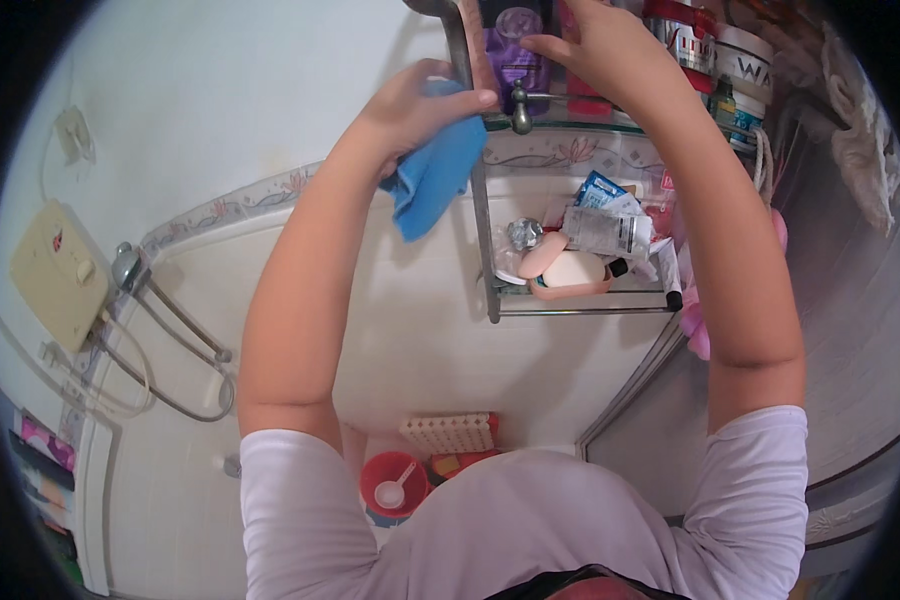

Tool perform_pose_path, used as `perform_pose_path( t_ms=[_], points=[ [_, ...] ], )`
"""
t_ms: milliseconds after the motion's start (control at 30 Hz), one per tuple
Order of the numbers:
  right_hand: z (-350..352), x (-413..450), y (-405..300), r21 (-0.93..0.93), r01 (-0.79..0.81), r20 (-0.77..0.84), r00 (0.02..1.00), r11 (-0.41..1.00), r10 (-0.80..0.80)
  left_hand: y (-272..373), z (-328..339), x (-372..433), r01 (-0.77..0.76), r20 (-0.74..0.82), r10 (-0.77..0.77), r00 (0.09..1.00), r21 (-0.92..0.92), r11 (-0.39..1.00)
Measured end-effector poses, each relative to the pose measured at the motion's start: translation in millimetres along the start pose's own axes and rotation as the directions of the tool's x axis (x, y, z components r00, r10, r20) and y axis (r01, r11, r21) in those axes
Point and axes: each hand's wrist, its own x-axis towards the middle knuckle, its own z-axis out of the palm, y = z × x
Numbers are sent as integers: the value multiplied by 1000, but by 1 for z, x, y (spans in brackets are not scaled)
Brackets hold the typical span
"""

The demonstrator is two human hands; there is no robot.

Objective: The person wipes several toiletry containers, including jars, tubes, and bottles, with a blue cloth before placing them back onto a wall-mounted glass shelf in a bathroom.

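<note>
A blue cloth [439, 176] hangs from my left hand [427, 105], held beside the left metal upright [461, 45] of a wall shelf rack. My left thumb points right, close to the upper glass shelf [570, 124]. My right hand [607, 37] is above that shelf, its fingers partly cut off by the top of the picture. Its thumb overlaps a purple pouch [506, 67], and a pinkish-red bottle [589, 97] stands just under the palm. Whether the right fingers grip anything is hidden.
On the lower shelf lie an open pink soap box [570, 289] with white soap, sachets [607, 229] and a tube [669, 274]. Jars [742, 56] crowd the upper right. A water heater [60, 274] and shower head [127, 270] are left. Below is a red bucket [375, 469] with a dipper [391, 493].
</note>
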Motion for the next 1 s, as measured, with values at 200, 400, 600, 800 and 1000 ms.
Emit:
perform_pose_path(
  t_ms=[200, 400, 600, 800, 1000],
  points=[
    [-34, -52, -35, 54, -63, -103, 992, 997, 69, 6, -20, -58, -183, -328, 160, 931, -41, 982],
    [-9, -147, 31, 482, -131, -249, 927, 866, 279, -49, 30, -145, -426, -681, -159, 715, -605, 673],
    [-3, -220, 76, 370, -420, -52, 881, 829, 470, -218, 64, -257, 341, 358, -125, 925, -930, -135],
    [-11, -230, 81, 133, -538, 18, 841, 832, 541, -207, 70, -275, 428, 100, -678, 729, -839, 336],
    [-2, -239, 61, -281, -528, 373, 709, 801, 598, -247, 73, -312, 600, 222, -838, 499, -786, 150]
  ],
)
